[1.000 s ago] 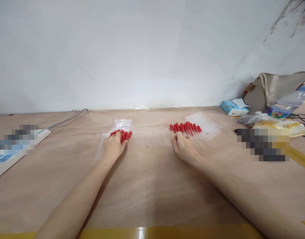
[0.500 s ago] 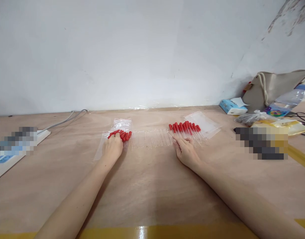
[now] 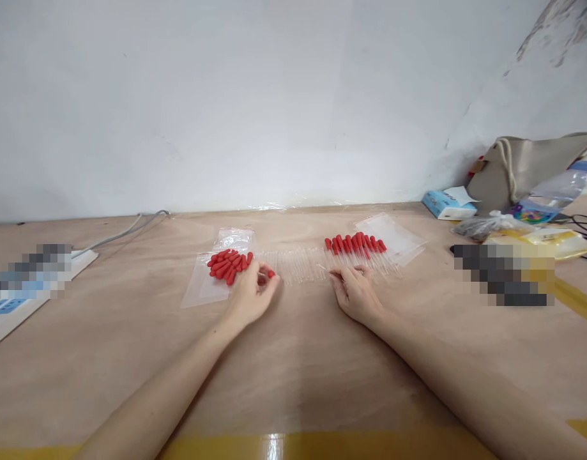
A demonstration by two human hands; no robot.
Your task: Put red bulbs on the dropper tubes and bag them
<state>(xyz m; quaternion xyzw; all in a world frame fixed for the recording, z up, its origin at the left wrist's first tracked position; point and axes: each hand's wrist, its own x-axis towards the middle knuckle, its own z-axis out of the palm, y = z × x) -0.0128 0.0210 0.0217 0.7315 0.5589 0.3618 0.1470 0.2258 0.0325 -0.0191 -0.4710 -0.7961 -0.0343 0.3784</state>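
Note:
Between its thumb and fingers, my left hand [image 3: 249,295] pinches a red rubber dropper bulb [image 3: 271,274]. Beside it, a pile of loose red bulbs [image 3: 224,264] lies on a clear plastic bag [image 3: 197,291]. Several thin glass tubes [image 3: 297,264] lie side by side in a row between my hands. My right hand [image 3: 356,292] is closed at the right end of that row, its fingertips around one glass tube [image 3: 323,268]. Just beyond the right hand lie several droppers with red bulbs [image 3: 355,243] fitted on their glass tubes.
Another clear bag [image 3: 393,237] lies behind the droppers. At the right are a tissue pack [image 3: 449,204], a beige bag [image 3: 537,169], a plastic bottle [image 3: 556,191], a yellow package [image 3: 537,245] and a blurred dark object. A power strip [image 3: 15,313] with a grey cable lies left.
My left hand has come away from the bulb pile to the right, with one red bulb in its fingers. The right hand has tilted slightly and stays almost in place.

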